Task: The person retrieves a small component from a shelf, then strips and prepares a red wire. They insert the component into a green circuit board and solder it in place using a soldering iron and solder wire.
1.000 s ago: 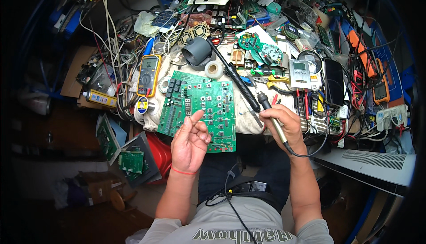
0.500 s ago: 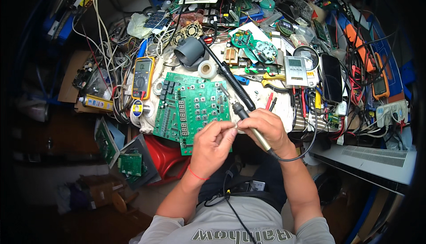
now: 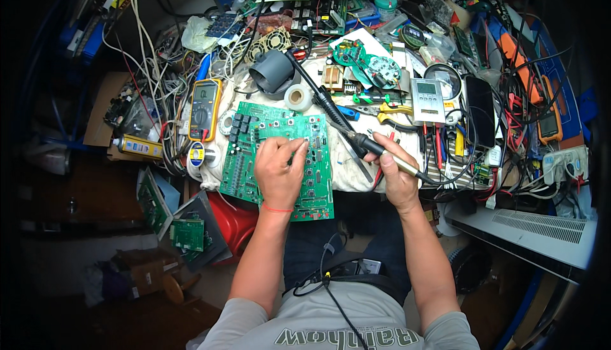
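My right hand is wrapped round the handle of a soldering iron, which tilts up to the left with its cord trailing right. Its tip is hard to make out against a black jointed tube. My left hand hovers over a green circuit board with push buttons, thumb and forefinger pressed together. Whatever sits in that pinch is too small to name. The hand hides part of the board. Under its left side lies a second green board with black relays.
A yellow multimeter stands left of the boards. Behind them are a grey cup-shaped piece and a white roll. Yellow-handled pliers, a silver handheld meter and a phone lie to the right, among tangled cables.
My hands were together in front of the board's near edge. Now they are apart: the left has moved up and left over the board, the right has gone right with the soldering iron.
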### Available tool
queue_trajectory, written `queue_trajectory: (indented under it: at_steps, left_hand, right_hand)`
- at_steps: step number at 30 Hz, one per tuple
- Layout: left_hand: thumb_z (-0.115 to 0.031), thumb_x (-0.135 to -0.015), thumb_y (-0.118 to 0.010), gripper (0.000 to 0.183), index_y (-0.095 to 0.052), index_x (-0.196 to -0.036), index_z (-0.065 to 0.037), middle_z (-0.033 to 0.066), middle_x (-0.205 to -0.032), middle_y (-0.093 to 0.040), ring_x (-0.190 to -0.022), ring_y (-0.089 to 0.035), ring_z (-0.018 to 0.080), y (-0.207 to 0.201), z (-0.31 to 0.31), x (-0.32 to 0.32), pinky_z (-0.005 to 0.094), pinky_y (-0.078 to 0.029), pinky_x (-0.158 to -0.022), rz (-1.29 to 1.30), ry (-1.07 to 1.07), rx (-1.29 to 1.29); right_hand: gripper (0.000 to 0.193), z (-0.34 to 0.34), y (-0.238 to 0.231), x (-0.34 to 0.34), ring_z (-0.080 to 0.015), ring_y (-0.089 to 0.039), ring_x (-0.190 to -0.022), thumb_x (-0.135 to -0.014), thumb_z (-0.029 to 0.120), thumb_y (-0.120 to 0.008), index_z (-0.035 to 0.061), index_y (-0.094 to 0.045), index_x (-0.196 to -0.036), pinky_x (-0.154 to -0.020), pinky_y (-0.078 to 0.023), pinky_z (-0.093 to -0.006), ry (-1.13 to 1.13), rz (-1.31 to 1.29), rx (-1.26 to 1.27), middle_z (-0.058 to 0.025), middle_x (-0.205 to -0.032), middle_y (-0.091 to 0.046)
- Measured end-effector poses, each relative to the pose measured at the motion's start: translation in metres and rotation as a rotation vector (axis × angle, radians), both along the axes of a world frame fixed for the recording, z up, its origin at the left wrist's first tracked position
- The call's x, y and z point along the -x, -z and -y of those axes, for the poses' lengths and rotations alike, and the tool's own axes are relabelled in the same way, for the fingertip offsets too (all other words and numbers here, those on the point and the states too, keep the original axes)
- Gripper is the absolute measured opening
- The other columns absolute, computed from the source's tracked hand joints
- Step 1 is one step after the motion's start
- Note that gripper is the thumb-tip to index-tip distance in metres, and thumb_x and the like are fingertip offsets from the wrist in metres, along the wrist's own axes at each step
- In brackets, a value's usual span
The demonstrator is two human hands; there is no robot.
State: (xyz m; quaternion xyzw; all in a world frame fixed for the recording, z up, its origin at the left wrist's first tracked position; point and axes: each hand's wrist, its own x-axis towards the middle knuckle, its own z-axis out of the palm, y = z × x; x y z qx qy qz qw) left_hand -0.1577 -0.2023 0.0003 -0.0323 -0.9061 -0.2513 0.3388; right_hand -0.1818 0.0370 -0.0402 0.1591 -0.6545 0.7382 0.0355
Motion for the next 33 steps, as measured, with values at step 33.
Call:
queue_trajectory:
  at_steps: [33]
  left_hand:
    - [-0.005, -0.074, -0.080, 0.014, -0.067, -0.079, -0.009, 0.0070, -0.086, -0.061, -0.079, -0.062, 0.0282, 0.025, -0.023, 0.016, 0.0417, -0.050, -0.070, -0.039, -0.034, 0.183]
  right_hand:
    - [0.030, 0.005, 0.003, 0.008, -0.0280, -0.071, -0.082, -0.081, 0.000, -0.076, 0.0010, -0.078, -0.110, -0.075, -0.057, -0.0367, 0.043, -0.287, -0.304, -0.0153, -0.093, -0.075]
